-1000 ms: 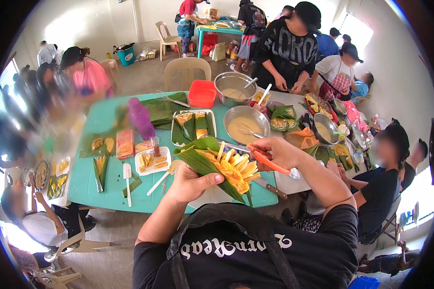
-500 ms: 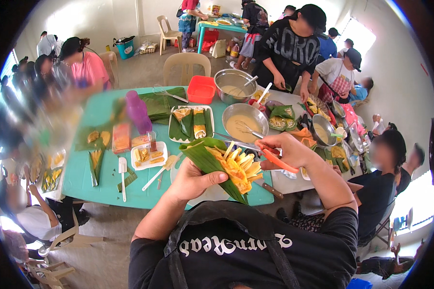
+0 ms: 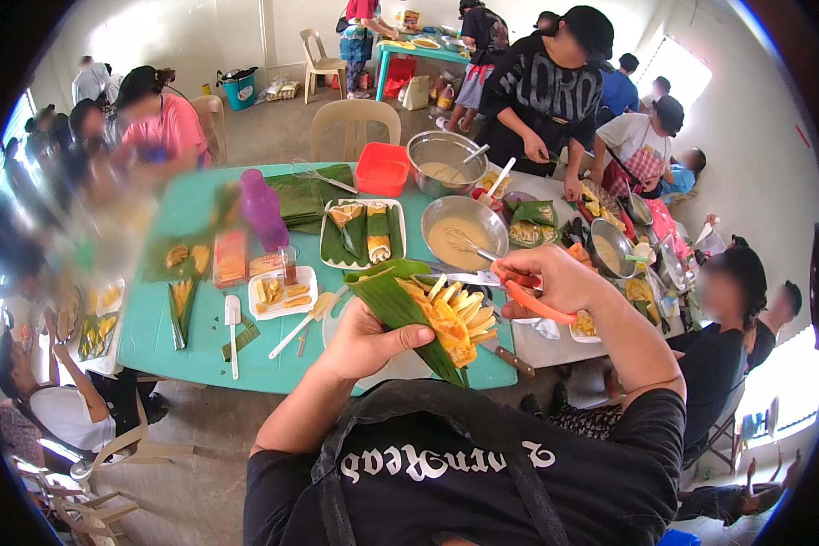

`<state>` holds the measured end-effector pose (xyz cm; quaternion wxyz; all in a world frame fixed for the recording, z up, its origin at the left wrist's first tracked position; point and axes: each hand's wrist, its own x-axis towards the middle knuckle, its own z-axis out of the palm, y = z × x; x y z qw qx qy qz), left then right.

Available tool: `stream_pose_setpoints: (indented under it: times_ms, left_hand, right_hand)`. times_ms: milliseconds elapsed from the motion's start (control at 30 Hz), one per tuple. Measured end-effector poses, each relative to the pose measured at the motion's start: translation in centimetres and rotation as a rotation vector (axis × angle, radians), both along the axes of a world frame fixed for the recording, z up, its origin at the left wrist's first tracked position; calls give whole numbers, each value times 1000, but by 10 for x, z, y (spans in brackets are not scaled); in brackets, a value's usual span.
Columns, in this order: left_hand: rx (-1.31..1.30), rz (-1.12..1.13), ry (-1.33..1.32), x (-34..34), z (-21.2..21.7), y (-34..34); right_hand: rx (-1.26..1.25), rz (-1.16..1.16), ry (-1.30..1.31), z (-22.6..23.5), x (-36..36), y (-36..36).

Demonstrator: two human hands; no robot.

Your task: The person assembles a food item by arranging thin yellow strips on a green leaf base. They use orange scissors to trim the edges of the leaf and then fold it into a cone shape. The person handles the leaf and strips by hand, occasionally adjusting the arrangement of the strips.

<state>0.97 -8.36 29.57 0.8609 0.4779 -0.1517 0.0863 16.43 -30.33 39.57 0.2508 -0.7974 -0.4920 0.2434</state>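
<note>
Daylight fills the room I look down on, bright and even. A window (image 3: pixel 681 71) beyond the far right corner of the teal tabletop (image 3: pixel 191 350) is blown out to white, and the wall past the tabletop's far left glares pale too. Shadows on the tabletop are soft and faint. My hands show sharp. The people left of the tabletop are smeared with blur. The fisheye bends the tabletop's edges, and black rims the round picture.
</note>
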Motion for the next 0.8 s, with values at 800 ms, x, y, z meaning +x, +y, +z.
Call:
stream_pose_setpoints:
  times_ms: [800]
  left_hand:
    - [111,97,-18,8,-3,5]
  right_hand:
    - [-49,27,47,22,25,1]
